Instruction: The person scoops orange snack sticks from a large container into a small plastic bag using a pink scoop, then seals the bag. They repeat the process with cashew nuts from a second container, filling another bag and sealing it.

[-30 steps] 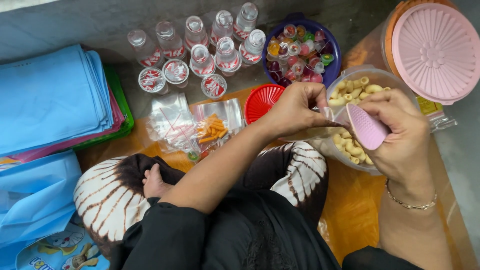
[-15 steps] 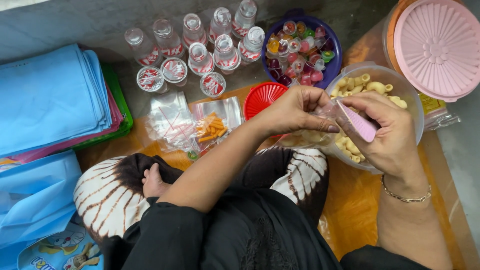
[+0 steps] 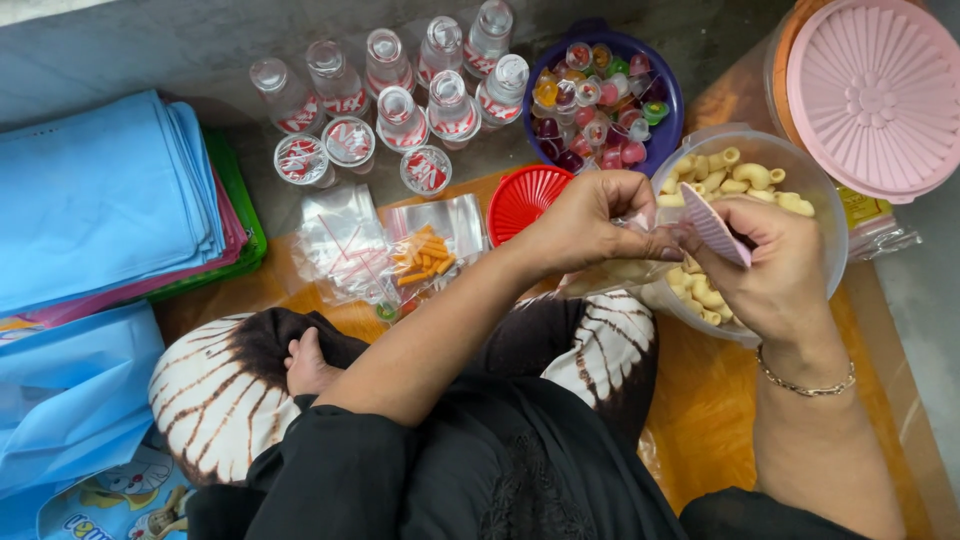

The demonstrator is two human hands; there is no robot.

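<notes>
Fingers of the left hand (image 3: 590,225) are pinched together on the mouth of a small clear plastic bag (image 3: 612,272), holding it open just right of the frame's centre. Those of the right hand (image 3: 775,265) are closed around a small pink scoop (image 3: 712,225), its tip tilted down at the bag's opening. Both hands sit over the near rim of a clear tub (image 3: 830,215) of pale macaroni-shaped snacks (image 3: 735,180) at centre right.

Judging by what lies around, the packing looks only partly done. The bag in hand already holds some pale pieces at its bottom but is not yet full or closed. One small bag of orange sticks (image 3: 425,258) lies filled, left of centre, beside a loose pile of empty clear bags (image 3: 345,245), so more bags appear to be left to fill. The tub remains well stocked.

A red lid (image 3: 525,200) lies beside the left hand. Above it, a purple bowl (image 3: 672,100) holds coloured jelly cups, with small capped bottles (image 3: 400,85) along the top of the frame. Folded blue cloth bags (image 3: 95,195) are stacked at the left, and a pink-lidded container (image 3: 875,95) stands at upper right.
</notes>
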